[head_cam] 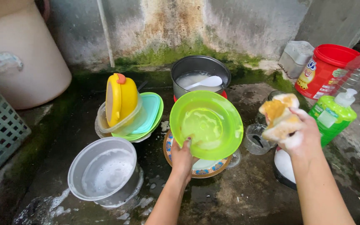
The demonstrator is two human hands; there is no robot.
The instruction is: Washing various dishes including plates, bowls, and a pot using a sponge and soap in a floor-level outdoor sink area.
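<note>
The left hand (183, 159) grips a round lime-green plastic bowl (206, 124) by its lower rim, tilted upward. The right hand (301, 137), just right of it, clasps a soapy yellow sponge (278, 117).

Single head-worn camera, looking steeply down and forward from close range over the wet concrete floor (238, 196) toward the wall (230, 25).

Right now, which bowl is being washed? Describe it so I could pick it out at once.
Start at the stained, mossy wall and the dark pot with a white ladle below it. Directly in front, tilted above a patterned plate, is the lime-green bowl, gripped at its lower rim by the left hand. It alone is see-through bright green, soapy and lifted.
</note>
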